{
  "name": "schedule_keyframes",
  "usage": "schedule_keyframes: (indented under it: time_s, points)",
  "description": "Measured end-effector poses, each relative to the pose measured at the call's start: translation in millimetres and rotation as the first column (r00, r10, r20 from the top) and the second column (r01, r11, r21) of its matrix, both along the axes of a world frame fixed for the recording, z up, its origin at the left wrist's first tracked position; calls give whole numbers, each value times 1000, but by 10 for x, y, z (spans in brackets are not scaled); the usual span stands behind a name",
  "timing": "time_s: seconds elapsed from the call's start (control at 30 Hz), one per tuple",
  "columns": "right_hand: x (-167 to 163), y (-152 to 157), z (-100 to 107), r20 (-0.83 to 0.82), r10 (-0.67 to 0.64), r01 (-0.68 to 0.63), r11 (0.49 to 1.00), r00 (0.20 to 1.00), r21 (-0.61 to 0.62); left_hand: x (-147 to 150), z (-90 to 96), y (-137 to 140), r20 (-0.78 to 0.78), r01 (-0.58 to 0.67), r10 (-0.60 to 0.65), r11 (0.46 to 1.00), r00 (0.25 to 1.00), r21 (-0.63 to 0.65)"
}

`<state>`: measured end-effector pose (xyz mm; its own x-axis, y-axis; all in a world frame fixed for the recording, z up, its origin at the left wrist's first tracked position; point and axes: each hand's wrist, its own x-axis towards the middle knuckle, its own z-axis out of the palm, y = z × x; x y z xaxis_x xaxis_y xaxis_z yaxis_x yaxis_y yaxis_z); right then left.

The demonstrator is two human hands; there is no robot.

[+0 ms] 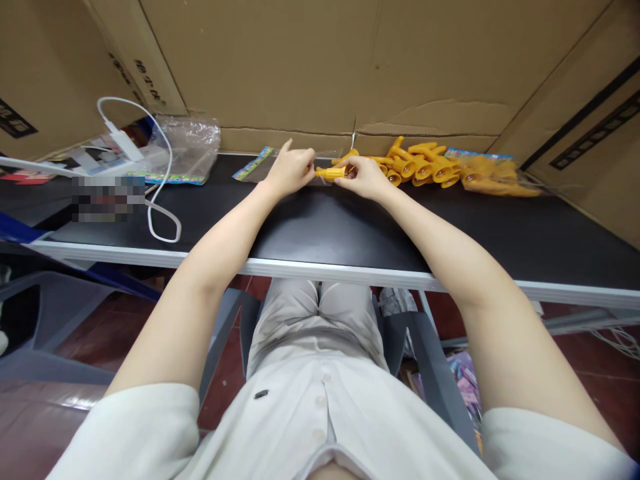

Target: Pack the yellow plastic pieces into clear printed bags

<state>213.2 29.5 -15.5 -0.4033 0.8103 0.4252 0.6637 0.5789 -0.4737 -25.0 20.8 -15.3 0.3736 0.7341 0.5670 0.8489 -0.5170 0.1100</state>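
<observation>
Between my two hands is a small orange-yellow plastic piece (331, 173), hollow and wide at one end and narrow at the other. The fingers of my left hand (291, 167) are closed at its narrow left end, with one finger sticking up. My right hand (369, 177) pinches the wide end. A pile of similar orange pieces (423, 164), with round openings facing me, lies just right of my right hand. Beside my left hand lies a clear bag with a colourful printed strip (253, 165), partly hidden by that hand.
A filled clear bag (493, 175) of orange pieces lies at the right. At the left are another clear bag (187, 150), a white cable (170, 150) and a white plug (125, 143). Cardboard (300, 67) walls the back of the black table (340, 227).
</observation>
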Motion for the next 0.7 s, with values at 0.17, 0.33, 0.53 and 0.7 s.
schedule_keyframes:
  time_s: [0.17, 0.33, 0.53, 0.7]
  points:
    - [-25, -26, 36, -8, -41, 41, 998, 999, 49, 103, 52, -110, 66, 24, -26, 999, 997, 30]
    - [-49, -77, 35, 20, -34, 34, 999, 999, 8, 260, 129, -303, 76, 59, -48, 988, 996, -142]
    - [-80, -89, -12, 24, -5, 6, 999, 1000, -40, 91, 211, -246, 142, -71, 99, 979, 985, -190]
    - [-80, -74, -17, 71, -24, 29, 997, 997, -66, -449, 257, -108, 179, -452, 538, 814, 824, -365]
